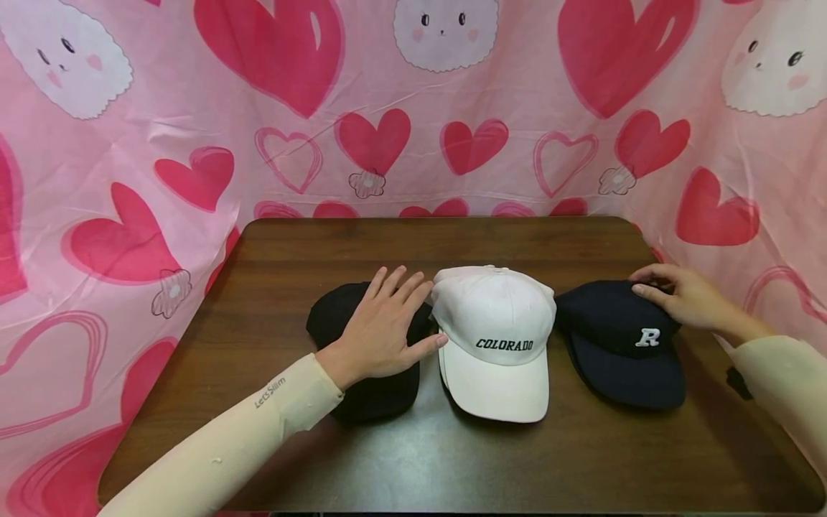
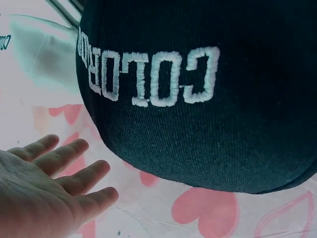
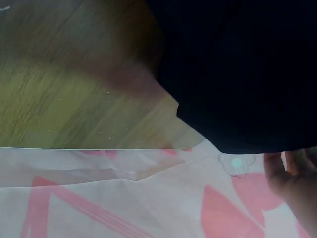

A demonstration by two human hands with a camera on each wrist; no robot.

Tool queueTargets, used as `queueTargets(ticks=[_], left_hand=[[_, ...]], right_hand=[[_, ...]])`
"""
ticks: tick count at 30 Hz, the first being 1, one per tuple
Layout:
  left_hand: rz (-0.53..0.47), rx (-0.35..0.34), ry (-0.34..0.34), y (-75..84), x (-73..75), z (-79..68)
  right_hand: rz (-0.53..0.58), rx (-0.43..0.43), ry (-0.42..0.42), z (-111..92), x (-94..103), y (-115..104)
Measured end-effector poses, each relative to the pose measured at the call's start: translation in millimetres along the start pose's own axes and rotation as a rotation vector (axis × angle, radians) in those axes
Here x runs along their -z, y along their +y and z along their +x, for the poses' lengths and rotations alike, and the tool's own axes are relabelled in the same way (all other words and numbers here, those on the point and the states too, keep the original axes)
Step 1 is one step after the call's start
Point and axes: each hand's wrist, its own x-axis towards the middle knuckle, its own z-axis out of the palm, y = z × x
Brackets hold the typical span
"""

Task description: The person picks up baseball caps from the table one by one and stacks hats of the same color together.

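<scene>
Three caps stand in a row on the wooden table. Over the black cap [image 1: 329, 316] at the left, my left hand [image 1: 384, 334] is spread with its fingers straight. In the left wrist view, white block lettering shows on that black cap [image 2: 198, 144], and the hand [image 2: 54, 193] appears apart from it. My right hand [image 1: 691, 294] pinches the back edge of the navy cap [image 1: 607, 309], which bears a white R. Its brim points toward me. Between them sits a white cap [image 1: 497, 309] reading COLORADO, untouched by either hand.
The brown table [image 1: 258, 445] extends in front of and behind the caps. Pink cloth [image 1: 426, 93] printed with hearts hangs behind it and at both sides. A small dark object [image 1: 739, 383] lies near the right edge, partly hidden by the right sleeve.
</scene>
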Motion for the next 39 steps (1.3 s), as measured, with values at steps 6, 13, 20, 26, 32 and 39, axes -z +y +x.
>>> queueTargets(ticks=[6,13,20,26,32,39], left_hand=[[0.002,0.011,0.002,-1.6,1.3,-1.0],[0.004,0.018,-0.004,-3.7,3.3,-2.2],[0.017,0.036,-0.016,-4.8,5.1,-4.2],[0.015,0.048,-0.025,-5.3,4.7,-5.6],[0.023,0.048,-0.017,-7.0,4.0,-6.9],[0.028,0.061,-0.018,-9.2,3.4,-9.5]], right_hand=[[-0.001,-0.022,0.142,-10,-5.6,-14],[-0.124,-0.026,0.024,-25,-20.7,-34],[-0.286,-0.088,-0.078,-26,-43.2,-37],[-0.305,-0.118,-0.084,-23,-52.0,-32],[-0.304,-0.132,-0.098,-20,-52.7,-31],[-0.294,-0.149,-0.111,-18,-52.3,-31]])
